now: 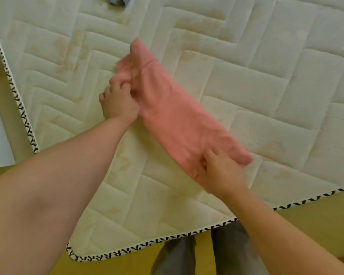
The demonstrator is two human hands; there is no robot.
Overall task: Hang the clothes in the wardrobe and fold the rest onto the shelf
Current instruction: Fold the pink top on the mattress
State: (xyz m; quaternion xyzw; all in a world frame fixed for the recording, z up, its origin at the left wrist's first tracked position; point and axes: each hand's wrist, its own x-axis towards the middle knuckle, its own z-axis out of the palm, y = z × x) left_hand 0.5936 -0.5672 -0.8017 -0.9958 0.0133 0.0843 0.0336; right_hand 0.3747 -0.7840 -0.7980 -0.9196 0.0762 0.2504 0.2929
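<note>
- The pink garment [173,116] lay on the mattress [266,86] as a long narrow strip, already doubled lengthwise. Its long axis ran on a slant from the mattress's far left toward its near right edge.
- The left hand [118,102] gripped the far end of the strip, fingers curled into bunched cloth. That end looked lumpy and loose rather than flat.
- The right hand [220,173] pinched the near end, fingers bent over the cloth, close to the mattress's near edge.
- Each hand held one end, so neither needed to reach. The right hand's end was nearer the person, the left arm was stretched further out.
- My reading is that the next fold would bring one end over the other across the short axis. The bunched far end would probably need smoothing first, or the fold would come out crooked.
- A grey item [117,1] showed at the mattress's far edge, cut off by the frame, too little to identify.
- The mattress edging [127,253] carried a black-and-white pattern. No brand, label or readable writing appeared anywhere.
</note>
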